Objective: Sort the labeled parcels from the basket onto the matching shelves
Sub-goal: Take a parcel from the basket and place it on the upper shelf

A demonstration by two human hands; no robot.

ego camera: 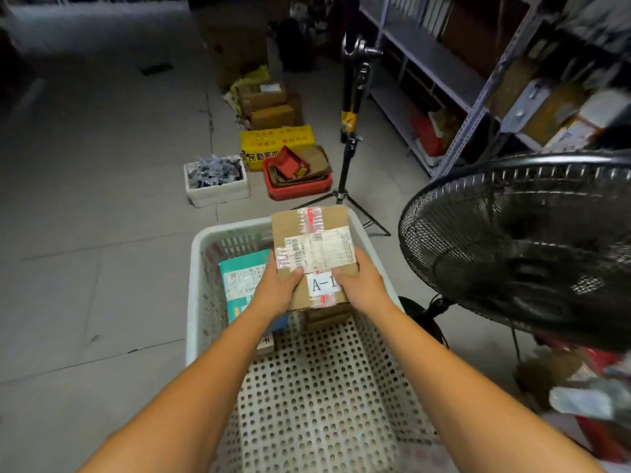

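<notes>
Both of my hands hold a brown cardboard parcel [314, 249] above the white perforated basket [196, 268]. The parcel carries a shipping label, red-printed tape and a white tag reading "A-1". My left hand [278, 290] grips its near left corner, thumb on top. My right hand [362, 279] grips the near right side, its thumb beside the tag. Inside the basket lie a teal parcel [240, 279] to the left and a smaller brown box [327, 319] under the held one. Grey metal shelves [478, 97] with boxes stand at the right.
A black floor fan [519, 247] stands close on the right of the basket. A black tripod stand [348, 148] rises just beyond it. On the floor ahead sit a white foam box [216, 192], a red crate [297, 189], a yellow box [273, 139] and stacked cartons [269, 107].
</notes>
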